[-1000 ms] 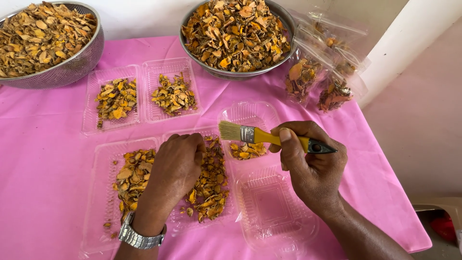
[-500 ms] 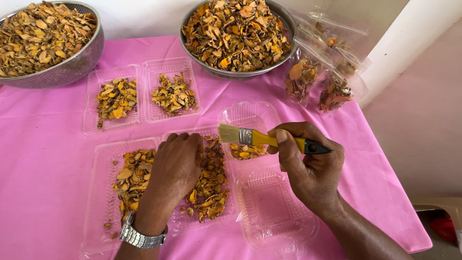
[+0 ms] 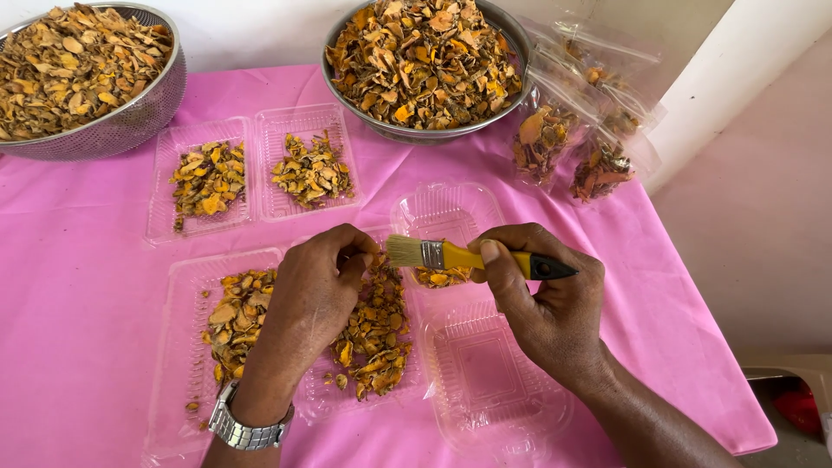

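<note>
My right hand [image 3: 542,299] grips a small paintbrush [image 3: 459,256] with a yellow and black handle, held level with its bristles pointing left. My left hand [image 3: 316,290], a metal watch on its wrist, has its fingers curled among dried yellow-orange slices [image 3: 373,329] in an open clear plastic tray [image 3: 178,347]. The brush bristles hover just right of my left fingertips. Under my right hand lies a clear hinged container [image 3: 490,381]; its near half is bare and a few slices sit in its far half.
Two metal bowls [image 3: 130,117] [image 3: 416,134] heaped with dried slices stand at the back of the pink-covered table [image 3: 78,286]. Another clear tray [image 3: 256,165] with slices lies between them. Filled plastic bags [image 3: 576,130] rest at the back right. The table's right edge drops off beside a white wall.
The brush has dropped slightly lower and closer to my left fingertips. My left hand stays in the tray, fingers curling a little.
</note>
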